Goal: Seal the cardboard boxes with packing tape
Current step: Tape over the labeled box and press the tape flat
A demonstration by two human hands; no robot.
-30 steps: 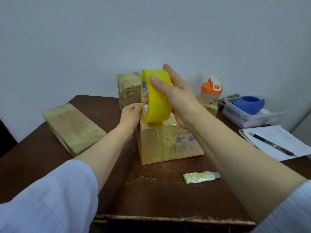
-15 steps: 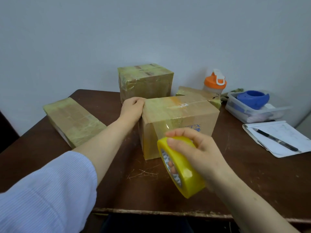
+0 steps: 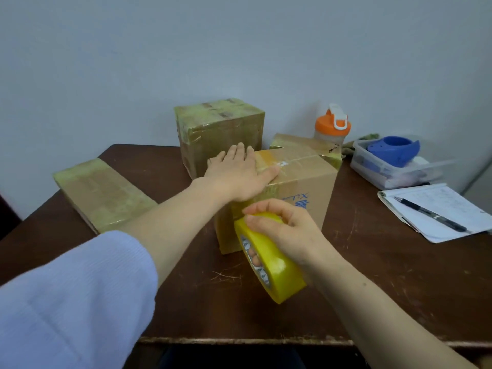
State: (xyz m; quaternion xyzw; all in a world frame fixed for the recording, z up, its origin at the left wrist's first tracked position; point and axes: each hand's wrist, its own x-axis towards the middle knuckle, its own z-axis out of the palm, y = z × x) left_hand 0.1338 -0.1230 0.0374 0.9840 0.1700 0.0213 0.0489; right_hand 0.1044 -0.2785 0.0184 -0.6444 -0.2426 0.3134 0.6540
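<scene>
Cardboard box (image 3: 300,187), rectangular, glossy tape strip over top, mid worktop (image 3: 372,275). Left hand (image 3: 239,174) flat on lid, fingers straight. Right hand (image 3: 287,233) fingers curled round yellow tape roll (image 3: 271,262) at the box's front.

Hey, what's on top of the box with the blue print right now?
The left hand lies flat on the box, over a strip of tape. What lies under the palm is hidden.
</scene>
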